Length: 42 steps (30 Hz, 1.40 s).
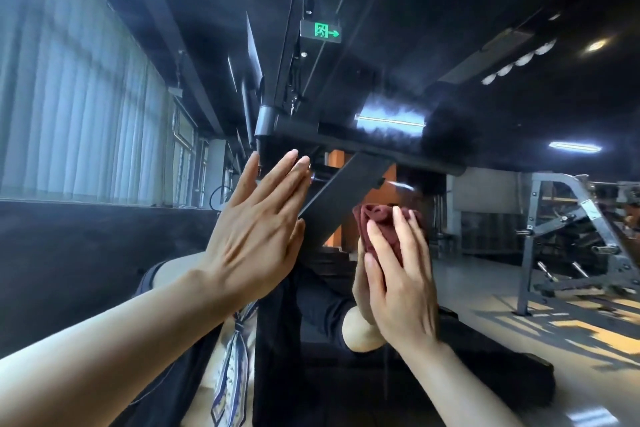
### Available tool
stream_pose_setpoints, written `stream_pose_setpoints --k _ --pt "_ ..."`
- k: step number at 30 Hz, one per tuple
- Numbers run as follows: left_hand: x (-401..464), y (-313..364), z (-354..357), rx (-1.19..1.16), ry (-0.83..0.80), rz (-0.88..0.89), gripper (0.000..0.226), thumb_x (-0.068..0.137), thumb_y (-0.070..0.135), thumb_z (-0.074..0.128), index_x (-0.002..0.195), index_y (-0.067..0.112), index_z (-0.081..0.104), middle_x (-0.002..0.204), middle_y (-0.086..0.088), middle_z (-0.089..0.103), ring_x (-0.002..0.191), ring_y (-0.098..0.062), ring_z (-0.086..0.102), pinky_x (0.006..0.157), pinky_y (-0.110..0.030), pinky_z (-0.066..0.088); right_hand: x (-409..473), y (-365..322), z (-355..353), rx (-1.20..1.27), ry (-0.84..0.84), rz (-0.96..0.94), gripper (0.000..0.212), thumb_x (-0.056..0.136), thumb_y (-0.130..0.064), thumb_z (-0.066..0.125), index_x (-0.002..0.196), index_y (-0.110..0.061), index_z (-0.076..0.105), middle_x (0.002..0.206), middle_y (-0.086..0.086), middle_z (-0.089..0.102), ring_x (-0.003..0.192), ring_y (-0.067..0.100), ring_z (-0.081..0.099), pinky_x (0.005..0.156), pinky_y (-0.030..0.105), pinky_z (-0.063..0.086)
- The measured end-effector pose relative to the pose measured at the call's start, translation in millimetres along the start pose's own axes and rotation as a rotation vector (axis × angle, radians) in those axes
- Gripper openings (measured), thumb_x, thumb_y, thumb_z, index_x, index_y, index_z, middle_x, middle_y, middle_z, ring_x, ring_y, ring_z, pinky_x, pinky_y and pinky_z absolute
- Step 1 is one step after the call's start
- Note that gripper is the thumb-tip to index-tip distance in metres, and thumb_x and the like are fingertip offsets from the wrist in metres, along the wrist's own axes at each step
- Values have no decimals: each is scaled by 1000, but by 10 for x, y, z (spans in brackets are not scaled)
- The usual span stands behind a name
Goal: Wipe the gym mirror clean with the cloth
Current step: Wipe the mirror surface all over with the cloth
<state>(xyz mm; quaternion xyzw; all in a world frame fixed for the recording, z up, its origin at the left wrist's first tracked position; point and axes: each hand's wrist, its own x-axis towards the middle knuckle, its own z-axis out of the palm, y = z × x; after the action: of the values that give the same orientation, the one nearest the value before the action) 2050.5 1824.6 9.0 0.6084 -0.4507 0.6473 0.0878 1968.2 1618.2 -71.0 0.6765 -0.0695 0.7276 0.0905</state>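
The gym mirror (398, 55) fills nearly the whole view and reflects the room. My left hand (258, 229) lies flat against the glass with its fingers straight, left of centre. My right hand (398, 270) presses a dark red cloth (377, 218) against the mirror just right of centre; its fingers lie fairly straight over the bunched cloth, which sticks out above the fingertips. Hazy smears (391, 114) show on the glass above the cloth. The reflections of my hands meet them at the glass.
In the reflection there are a black machine frame (346, 191) crossing the middle, a grey weight rack (571, 236) at the right, blinds over windows (69, 97) at the left, a green exit sign (321, 31) above, and ceiling lights.
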Motion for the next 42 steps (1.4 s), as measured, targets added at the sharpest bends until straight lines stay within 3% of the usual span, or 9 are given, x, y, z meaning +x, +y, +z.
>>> stream_pose_setpoints --k 5,8,12,16,21,25,27,33,42 --pt "-535 -205 -290 -77 41 -25 52 97 25 41 142 1 51 152 -13 45 148 -26 31 121 -56 19 454 -194 114 19 122 414 50 103 -42 38 145 -18 53 159 22 30 147 41 27 119 54 25" --pt "-923 -487 -462 -66 32 -189 49 97 24 40 137 0 57 145 -15 53 142 -29 40 121 -53 22 661 -770 344 54 128 258 49 106 -36 34 144 -11 53 155 26 36 145 45 30 122 46 18" --pt "-1458 -943 -653 -41 66 -464 53 88 16 47 138 -3 52 138 -23 53 129 -38 45 118 -53 25 622 -1799 622 147 56 29 47 106 -29 37 144 -5 52 155 32 33 144 50 27 120 56 23" --pt "-1936 -1247 -787 -12 55 -651 59 82 14 49 138 -2 46 138 -24 50 128 -40 44 119 -49 20 287 -2810 787 212 -62 -223 47 104 -28 40 145 -9 52 156 27 35 146 46 26 123 53 17" --pt "-2244 -1286 -826 12 -84 -694 65 79 24 36 136 -5 50 137 -25 53 126 -40 46 117 -53 23 -62 -3274 854 277 -258 -485 67 109 -34 4 139 -15 60 155 19 42 145 40 34 124 49 17" --pt "-2083 -1044 -741 7 -137 -696 66 77 31 37 133 -1 50 134 -22 52 122 -40 50 116 -56 24 27 -2873 752 310 -268 -561 70 108 -32 5 126 -13 69 152 16 47 143 37 40 119 49 30" --pt "-1862 -839 -643 -25 -128 -622 62 78 32 39 133 5 51 133 -18 52 119 -40 52 116 -59 23 111 -2435 653 277 -245 -536 63 107 -29 9 134 -15 64 154 17 44 144 38 38 120 51 27" --pt "-1033 30 -201 -67 -63 -367 52 85 27 52 133 7 57 132 -17 57 122 -32 47 116 -67 14 155 -990 308 101 -132 -355 44 101 -17 52 145 -18 54 156 18 39 146 40 32 120 53 27" --pt "-308 1265 327 -100 -140 -55 57 81 23 58 136 5 60 138 -11 58 131 -26 43 117 -66 15 -197 971 -297 16 -49 47 49 107 -29 27 145 -11 52 157 23 35 146 43 30 117 57 31"
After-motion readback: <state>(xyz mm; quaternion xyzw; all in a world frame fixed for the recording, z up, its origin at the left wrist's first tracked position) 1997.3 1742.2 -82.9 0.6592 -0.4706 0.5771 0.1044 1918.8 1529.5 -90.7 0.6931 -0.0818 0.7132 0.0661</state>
